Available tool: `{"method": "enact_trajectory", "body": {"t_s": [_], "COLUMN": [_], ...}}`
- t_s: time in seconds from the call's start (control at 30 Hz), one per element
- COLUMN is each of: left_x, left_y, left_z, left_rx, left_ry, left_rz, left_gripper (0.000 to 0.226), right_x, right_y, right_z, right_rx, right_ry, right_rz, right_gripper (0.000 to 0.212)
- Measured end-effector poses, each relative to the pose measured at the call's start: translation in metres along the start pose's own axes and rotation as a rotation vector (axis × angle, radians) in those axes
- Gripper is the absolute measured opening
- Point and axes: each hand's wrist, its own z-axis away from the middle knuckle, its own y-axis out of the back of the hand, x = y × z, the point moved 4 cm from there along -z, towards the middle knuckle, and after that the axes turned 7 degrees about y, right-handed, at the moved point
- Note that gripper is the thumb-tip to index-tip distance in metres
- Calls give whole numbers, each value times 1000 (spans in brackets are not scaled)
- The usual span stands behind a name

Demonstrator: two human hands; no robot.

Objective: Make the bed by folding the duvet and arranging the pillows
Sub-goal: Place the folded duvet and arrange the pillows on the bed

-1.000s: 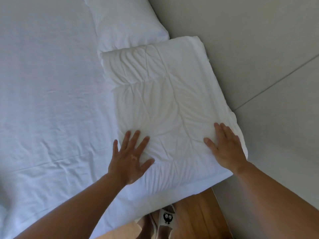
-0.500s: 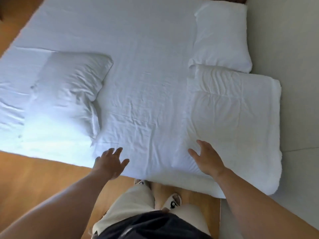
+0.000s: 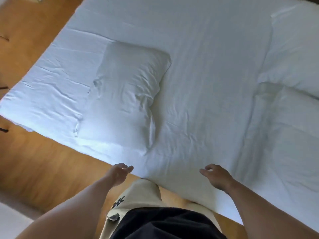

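We hold our left hand (image 3: 119, 173) and our right hand (image 3: 217, 176) relaxed and empty at the bed (image 3: 207, 66) edge, near a pillow (image 3: 124, 97).

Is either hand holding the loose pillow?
No: the left hand and right hand are empty, both short of the pillow.

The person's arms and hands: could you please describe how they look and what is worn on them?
The left arm and right arm are bare, with no sleeve in view. The left hand and right hand wear no gloves, and no watch or bracelet shows at either wrist. The picture is too blurred to tell about rings.
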Motion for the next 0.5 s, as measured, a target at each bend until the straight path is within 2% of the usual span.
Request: {"method": "enact_trajectory", "body": {"t_s": [0.1, 0.2, 0.3, 0.37, 0.5], "left_x": [-10, -9, 22, 52, 112], "left_y": [75, 168, 258, 302, 349], "left_z": [-41, -98, -134, -155, -207], "left_rx": [-50, 71, 333, 443, 390], "left_ry": [27, 59, 27, -23, -151], "left_rz": [56, 180, 378, 441, 452], "left_gripper": [34, 39, 51, 56, 69], "right_x": [-74, -164, -242, -283, -342], "right_y": [-8, -7, -4, -3, 2], "right_z": [-30, -68, -118, -153, -215], "right_rx": [-54, -42, 3, 20, 121], "right_ry": [-20, 43, 117, 147, 118], "right_rz": [-52, -41, -47, -111, -372], "right_gripper": [38, 34, 47, 56, 94]}}
